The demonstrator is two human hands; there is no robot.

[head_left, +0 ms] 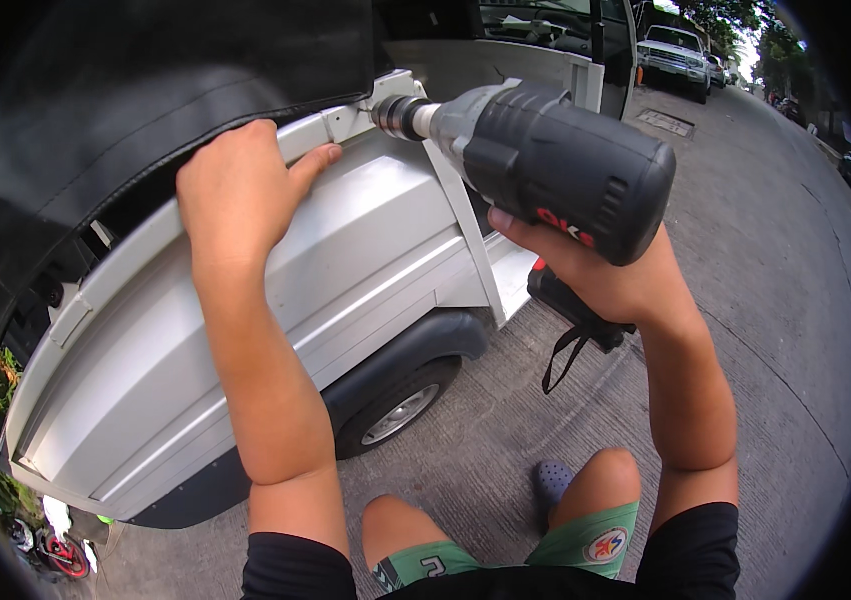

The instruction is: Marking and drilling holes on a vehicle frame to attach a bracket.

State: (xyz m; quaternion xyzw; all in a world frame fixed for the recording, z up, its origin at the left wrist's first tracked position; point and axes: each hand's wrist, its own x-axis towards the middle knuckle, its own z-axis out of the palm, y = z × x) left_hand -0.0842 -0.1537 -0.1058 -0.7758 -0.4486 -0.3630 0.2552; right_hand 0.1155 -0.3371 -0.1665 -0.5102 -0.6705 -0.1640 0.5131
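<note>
My right hand (606,265) is wrapped around the handle of a black and grey cordless drill (576,150). The drill points left, and its chuck (401,115) is up against a bracket at the corner of the top rail (311,135) of a silver vehicle side panel (366,210). Whatever bit sits in the chuck is too small to make out. Over that same rail, left of the chuck, my left hand (241,190) is hooked, its thumb on the near side and its fingertips hidden behind. A black cover (176,80) hangs above, its edge at my left knuckles.
Below the panel are a black wheel arch (416,345) and a wheel (411,410). A strap (566,360) dangles from the drill's base. The vehicle's cab (536,60) stands ahead. A parked pickup (676,55) is up the concrete road (766,270). A red-wheeled motorcycle (64,555) is at lower left.
</note>
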